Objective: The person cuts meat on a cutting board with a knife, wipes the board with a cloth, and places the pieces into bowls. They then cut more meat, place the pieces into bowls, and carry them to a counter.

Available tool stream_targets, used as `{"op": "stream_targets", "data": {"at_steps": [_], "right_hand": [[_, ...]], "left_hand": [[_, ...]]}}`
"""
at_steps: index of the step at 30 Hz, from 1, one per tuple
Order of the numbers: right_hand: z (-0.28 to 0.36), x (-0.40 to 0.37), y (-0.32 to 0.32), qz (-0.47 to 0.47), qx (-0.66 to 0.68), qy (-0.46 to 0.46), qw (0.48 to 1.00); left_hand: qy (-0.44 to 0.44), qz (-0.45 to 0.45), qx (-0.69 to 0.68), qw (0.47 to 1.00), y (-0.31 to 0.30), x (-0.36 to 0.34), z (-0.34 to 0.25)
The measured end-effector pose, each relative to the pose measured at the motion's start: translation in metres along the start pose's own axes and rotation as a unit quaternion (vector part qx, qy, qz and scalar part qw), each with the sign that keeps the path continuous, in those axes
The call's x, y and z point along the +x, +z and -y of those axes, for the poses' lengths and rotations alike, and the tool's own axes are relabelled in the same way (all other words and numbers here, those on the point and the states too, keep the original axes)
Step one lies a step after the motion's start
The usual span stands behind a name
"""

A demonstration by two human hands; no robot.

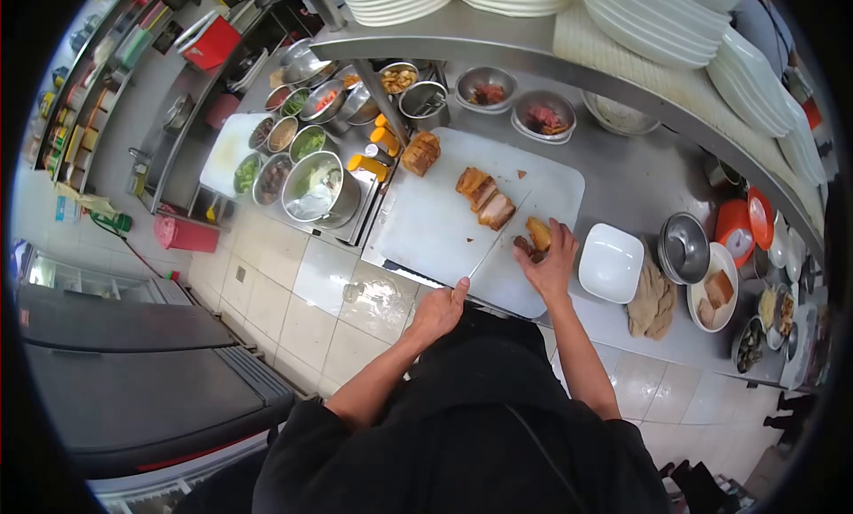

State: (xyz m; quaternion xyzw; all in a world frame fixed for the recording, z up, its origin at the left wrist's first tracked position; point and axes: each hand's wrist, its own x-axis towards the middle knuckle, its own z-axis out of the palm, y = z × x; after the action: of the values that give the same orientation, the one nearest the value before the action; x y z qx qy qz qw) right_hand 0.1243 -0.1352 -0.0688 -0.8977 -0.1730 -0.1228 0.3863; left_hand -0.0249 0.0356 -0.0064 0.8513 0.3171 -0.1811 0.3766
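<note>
The fingers of the left hand [440, 314], at the lower middle of the frame, are closing tightly around the handle end of a knife [498, 237], with the thumb lying along the top; the fist is hiding the handle, and the thin blade is pointing up and to the right across the cutting board [413, 225]. The fingers of the right hand [553, 261], right of centre, are spreading partway and curving down around a piece of meat [538, 233], touching it; the fingers are covering part of it, so whether they are gripping firmly is impossible to tell. Left of the blade, slices of meat [485, 198] are lying together in the middle of the board, and a larger chunk [421, 153] is sitting at its upper left corner. A square white dish [611, 263] is standing just right of the board, with a crumpled cloth [653, 302] beyond it. At the top, stacked plates [391, 3] are running out of the frame, and dark rounded edges are cutting off the corners; the crowded shelves [84, 114] at upper left are looking too small to make out.
</note>
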Motion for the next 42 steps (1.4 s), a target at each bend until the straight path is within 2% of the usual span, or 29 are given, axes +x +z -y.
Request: {"op": "stream_targets", "data": {"at_steps": [4,14,15,17,19,20,21,22,25,28,35,37,38,39,40,42], "right_hand": [[0.0,0.002,0.019,0.031,-0.1,-0.036,0.994],[-0.015,0.009,0.031,0.0,-0.078,-0.047,0.996],[-0.016,0.009,0.034,0.001,-0.057,-0.063,0.996],[-0.027,0.007,0.045,-0.038,-0.007,-0.092,0.995],[-0.018,0.005,0.039,0.028,-0.001,-0.001,1.0],[-0.025,0.004,0.044,0.017,-0.002,-0.028,0.999],[-0.019,0.003,0.038,-0.006,-0.009,-0.027,1.0],[-0.016,0.0,0.033,-0.011,-0.011,-0.02,1.0],[-0.013,-0.005,0.026,-0.039,-0.032,-0.005,0.999],[-0.017,-0.002,0.031,-0.073,0.026,0.0,0.997],[-0.03,-0.006,0.044,-0.154,0.107,0.046,0.981],[-0.035,-0.007,0.053,-0.176,0.087,0.066,0.978],[-0.047,-0.01,0.061,-0.149,0.06,0.055,0.985],[-0.041,-0.01,0.047,-0.085,-0.001,-0.01,0.996],[-0.035,-0.009,0.05,-0.15,0.078,0.078,0.983],[-0.025,-0.006,0.036,-0.164,0.102,0.096,0.976]], "left_hand": [[0.025,-0.019,-0.012,0.999,0.011,0.003,0.013],[0.015,0.038,-0.015,0.999,0.016,0.003,0.016],[0.024,0.05,-0.009,0.998,0.015,0.004,0.02],[0.109,0.029,0.023,0.993,0.019,0.011,0.028],[0.131,0.007,0.05,0.99,0.017,0.008,0.025],[0.057,0.043,0.049,0.996,0.01,0.006,0.016],[0.036,0.018,0.009,0.999,0.028,0.026,0.049],[-0.006,0.03,-0.041,0.999,0.025,0.023,0.046],[0.02,0.055,-0.074,0.996,0.018,0.018,0.04],[-0.005,0.051,-0.098,0.994,0.012,0.015,0.029],[0.006,0.059,-0.103,0.993,0.005,0.007,0.019],[-0.036,0.076,-0.097,0.992,0.004,0.01,0.024],[-0.054,0.076,-0.093,0.991,0.0,0.007,0.015],[-0.016,0.041,-0.049,0.998,0.001,0.008,0.015],[-0.058,0.056,-0.055,0.995,-0.004,0.006,0.015],[-0.023,0.051,-0.041,0.998,-0.003,0.009,0.023]]}}
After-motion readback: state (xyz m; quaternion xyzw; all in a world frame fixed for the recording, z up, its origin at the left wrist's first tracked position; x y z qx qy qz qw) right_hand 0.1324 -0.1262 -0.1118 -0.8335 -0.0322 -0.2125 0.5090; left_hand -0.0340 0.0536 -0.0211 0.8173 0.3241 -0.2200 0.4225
